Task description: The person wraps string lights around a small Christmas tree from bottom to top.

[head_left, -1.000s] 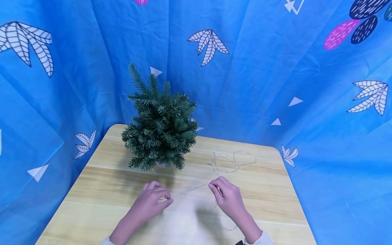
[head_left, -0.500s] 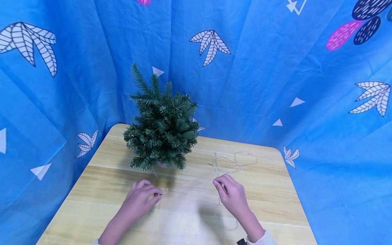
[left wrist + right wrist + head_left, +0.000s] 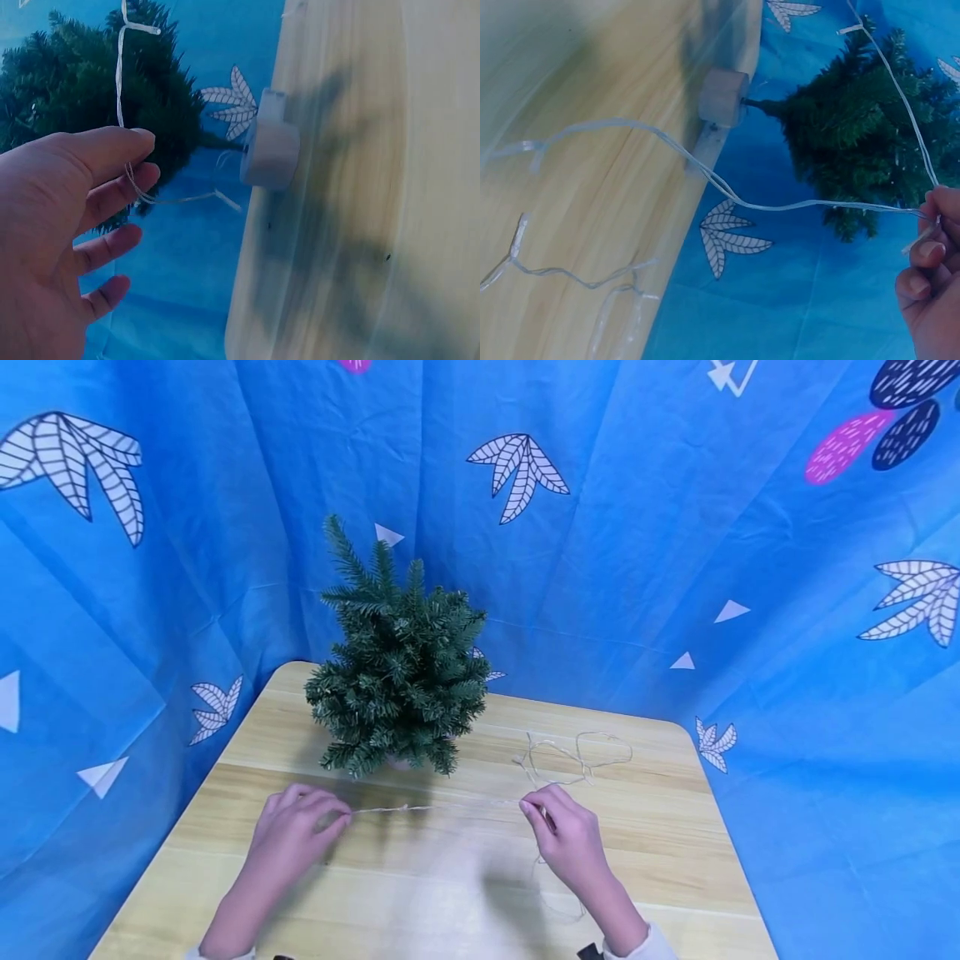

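Clear-wired string lights (image 3: 405, 808) stretch almost straight between my two hands. Thumb and forefinger of my left hand (image 3: 296, 825) pinch one part of the wire, left of centre. In the left wrist view a small bulb stub stands out from the wire (image 3: 120, 82) above the thumb, and a loose end dangles below. My right hand (image 3: 566, 831) pinches the wire farther right, with more strand (image 3: 802, 205) trailing away from its fingers in the right wrist view. Behind the left hand stands a small artificial Christmas tree (image 3: 401, 681); neither hand touches it.
Loops of the same string lights (image 3: 577, 782) lie at the back right of the wooden table (image 3: 660, 852). A pale round base (image 3: 274, 154) holds the tree up. Blue patterned cloth (image 3: 600, 568) hangs around the back and sides.
My left hand has moved left and slightly up, drawing the wire between the hands longer and straighter. The right hand shifted a little right and up, then stayed nearly still.
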The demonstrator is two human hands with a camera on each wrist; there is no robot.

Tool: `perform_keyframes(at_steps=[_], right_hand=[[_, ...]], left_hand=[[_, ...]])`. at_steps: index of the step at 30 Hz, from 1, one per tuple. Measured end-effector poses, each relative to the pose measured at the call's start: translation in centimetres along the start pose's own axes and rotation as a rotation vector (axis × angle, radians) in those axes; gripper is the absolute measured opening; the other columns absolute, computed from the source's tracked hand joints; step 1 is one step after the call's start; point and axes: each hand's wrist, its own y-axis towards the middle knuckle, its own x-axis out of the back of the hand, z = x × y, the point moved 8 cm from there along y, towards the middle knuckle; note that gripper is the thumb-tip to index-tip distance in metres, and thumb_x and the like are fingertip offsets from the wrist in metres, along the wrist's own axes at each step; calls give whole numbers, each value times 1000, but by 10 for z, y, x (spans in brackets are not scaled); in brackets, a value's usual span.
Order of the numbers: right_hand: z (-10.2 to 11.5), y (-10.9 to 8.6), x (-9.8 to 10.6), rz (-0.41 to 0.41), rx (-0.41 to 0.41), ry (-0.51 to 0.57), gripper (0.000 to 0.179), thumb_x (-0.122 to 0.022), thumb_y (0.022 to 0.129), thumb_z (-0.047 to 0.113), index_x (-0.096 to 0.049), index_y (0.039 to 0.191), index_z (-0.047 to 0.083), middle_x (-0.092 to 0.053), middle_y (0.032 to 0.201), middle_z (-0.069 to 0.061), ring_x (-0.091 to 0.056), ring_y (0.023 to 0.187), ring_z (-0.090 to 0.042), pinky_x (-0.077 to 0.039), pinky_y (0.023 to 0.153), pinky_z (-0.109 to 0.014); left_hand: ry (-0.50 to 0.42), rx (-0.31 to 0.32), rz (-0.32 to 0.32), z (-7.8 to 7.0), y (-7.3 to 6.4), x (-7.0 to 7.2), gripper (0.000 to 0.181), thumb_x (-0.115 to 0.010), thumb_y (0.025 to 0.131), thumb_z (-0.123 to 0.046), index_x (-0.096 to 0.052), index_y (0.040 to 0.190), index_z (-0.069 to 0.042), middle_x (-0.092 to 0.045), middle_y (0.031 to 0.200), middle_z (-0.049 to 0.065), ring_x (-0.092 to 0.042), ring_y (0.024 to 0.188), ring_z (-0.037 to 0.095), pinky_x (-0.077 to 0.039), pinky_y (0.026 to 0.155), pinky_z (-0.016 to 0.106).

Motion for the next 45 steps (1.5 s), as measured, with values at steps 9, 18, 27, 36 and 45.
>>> perform_keyframes(at_steps=[9,18,27,36,45], right_hand=[[11,7,5,-52,57,44,12,-66,98,13,-70,90,5,-66,82,3,-46,59,2,-38,52,-6],[14,12,6,-72,82,74,9,-66,97,10,-70,90,6,-67,84,1,-47,58,1,-38,53,-6],[32,19,10,-104,206,223,7,-66,94,2,-68,87,1,-62,77,-4,-48,57,-4,-39,55,-5],[58,27,17,-132,355,314,19,-60,100,6,-65,83,-2,-57,74,-4,-46,58,-3,-38,56,-5],[68,32,26,-217,405,321,22,-60,100,4,-62,81,-7,-57,73,-8,-44,56,-4,-37,54,-6]], left_hand=[[34,-24,-109,10,-1,9,19,-82,79,-21,-75,97,-22,-76,101,-1,-58,101,25,-40,87,45],[10,16,-263,19,7,25,19,-80,82,-15,-75,100,-12,-76,102,7,-61,93,27,-45,81,44],[-86,27,-456,21,11,44,22,-83,78,-1,-77,98,-8,-76,96,8,-66,89,26,-48,71,29],[-200,142,-436,29,17,46,17,-77,86,-2,-76,102,-8,-75,101,8,-63,93,24,-41,72,18],[-260,142,-417,30,28,48,15,-75,90,-5,-76,104,-10,-74,103,7,-58,94,18,-41,75,21]])
